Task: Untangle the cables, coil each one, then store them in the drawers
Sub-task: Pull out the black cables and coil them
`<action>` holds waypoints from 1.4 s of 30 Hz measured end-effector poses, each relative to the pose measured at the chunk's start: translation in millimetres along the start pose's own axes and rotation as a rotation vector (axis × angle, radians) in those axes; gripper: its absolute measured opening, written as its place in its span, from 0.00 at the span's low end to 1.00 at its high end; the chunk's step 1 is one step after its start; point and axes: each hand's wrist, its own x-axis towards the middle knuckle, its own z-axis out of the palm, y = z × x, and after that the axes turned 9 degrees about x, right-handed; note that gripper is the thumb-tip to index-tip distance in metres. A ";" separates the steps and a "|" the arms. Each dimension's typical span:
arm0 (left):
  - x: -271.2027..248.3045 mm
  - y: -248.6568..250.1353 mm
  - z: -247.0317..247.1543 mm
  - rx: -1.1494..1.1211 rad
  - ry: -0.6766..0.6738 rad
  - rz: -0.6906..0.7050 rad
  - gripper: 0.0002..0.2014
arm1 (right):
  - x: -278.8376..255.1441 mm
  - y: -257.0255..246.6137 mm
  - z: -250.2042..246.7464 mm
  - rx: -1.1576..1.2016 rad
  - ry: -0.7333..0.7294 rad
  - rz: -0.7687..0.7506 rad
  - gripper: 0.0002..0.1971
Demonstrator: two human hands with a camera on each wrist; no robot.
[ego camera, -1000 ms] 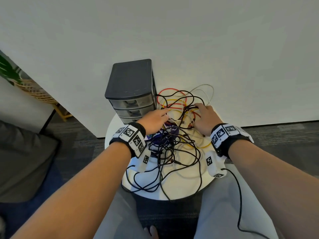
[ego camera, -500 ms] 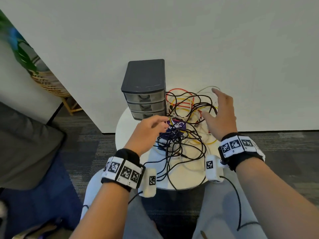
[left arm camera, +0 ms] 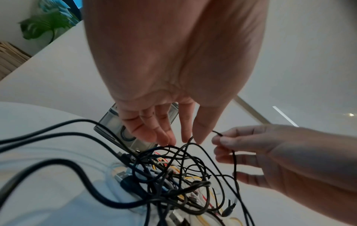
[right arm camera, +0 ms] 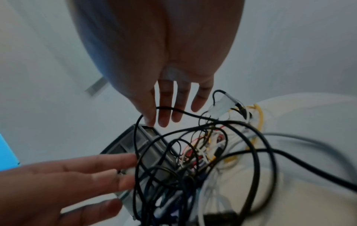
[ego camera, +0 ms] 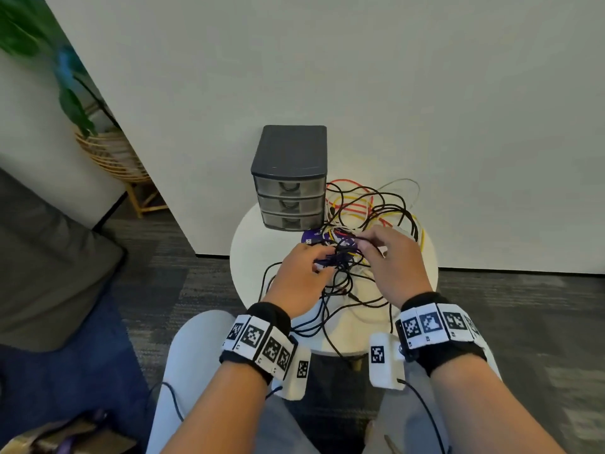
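A tangle of black, red, yellow, white and blue cables (ego camera: 360, 211) lies on a round white table (ego camera: 252, 231), right of a dark three-drawer unit (ego camera: 289, 178) whose drawers are closed. My left hand (ego camera: 322, 265) hovers over the near middle of the tangle, fingers (left arm camera: 166, 137) straight and relaxed, tips touching black loops. My right hand (ego camera: 363, 240) is just to its right and pinches a thin black cable (left arm camera: 234, 160) between thumb and forefinger, lifted a little off the pile. The cable's far end is lost in the tangle.
A white wall stands right behind the table. A plant in a wicker basket (ego camera: 108, 152) and a grey cushion (ego camera: 49, 257) are at the left on dark carpet. My knees sit under the table's near edge, where black cable loops (ego camera: 330, 342) hang over.
My right hand, open over the far cables half a second ago, has come back toward me and pinched a thin black cable. My left hand shifted slightly right, to meet it.
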 end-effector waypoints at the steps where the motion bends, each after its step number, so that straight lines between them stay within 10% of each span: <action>1: 0.6 0.7 -0.2 0.009 0.017 0.004 0.18 | 1.1 -7.5 -2.6 0.032 0.001 -0.008 0.05; 25: 6.3 2.5 -31.0 -0.027 0.214 0.045 0.14 | 76.1 -172.2 -111.9 0.719 0.363 -0.380 0.06; 31: 6.9 29.0 -13.7 0.020 -0.145 0.246 0.21 | 72.0 -180.6 -101.5 0.751 0.324 -0.378 0.07; 34: 5.3 24.9 7.8 0.388 -0.351 0.252 0.19 | 72.4 -181.0 -104.6 0.729 0.340 -0.390 0.08; 42: 22.4 30.8 -12.0 0.399 -0.230 0.248 0.14 | 67.2 -130.0 -96.5 0.674 0.371 -0.191 0.08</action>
